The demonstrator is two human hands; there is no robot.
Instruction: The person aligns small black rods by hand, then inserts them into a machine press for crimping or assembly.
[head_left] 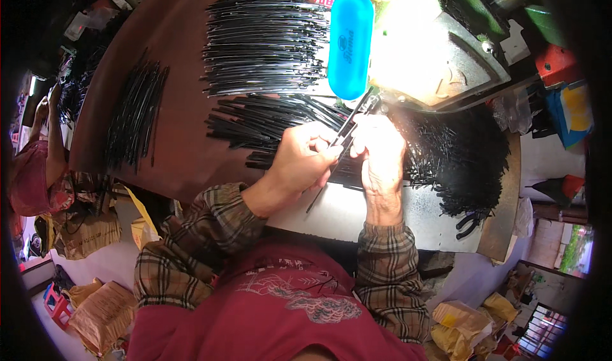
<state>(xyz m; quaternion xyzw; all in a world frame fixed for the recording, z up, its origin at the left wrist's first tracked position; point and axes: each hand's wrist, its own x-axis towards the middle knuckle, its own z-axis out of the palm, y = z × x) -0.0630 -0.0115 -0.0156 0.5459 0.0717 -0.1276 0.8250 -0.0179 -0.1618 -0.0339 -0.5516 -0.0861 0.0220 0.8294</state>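
Note:
Over the near edge of the work table, both hands are closed on a few thin black rods [345,133] that slant up to the right. My left hand [303,156] pinches them near the middle between thumb and fingers. Higher up, my right hand [382,145] grips them by a small shiny metal end part. How many rods are held I cannot tell. Behind my left hand lies a loose pile of black rods [252,120]. Beyond that, many rods lie side by side in a neat row [264,45]. To the right spreads a large tangled black heap [472,151].
A blue bottle-shaped thing [350,42] stands just beyond my hands, beside a brightly lit metal machine part [440,61]. Another rod bundle [135,115] lies left on the brown table cover [185,125]. Black-handled pliers [467,226] rest near the right edge. A person [39,163] sits far left.

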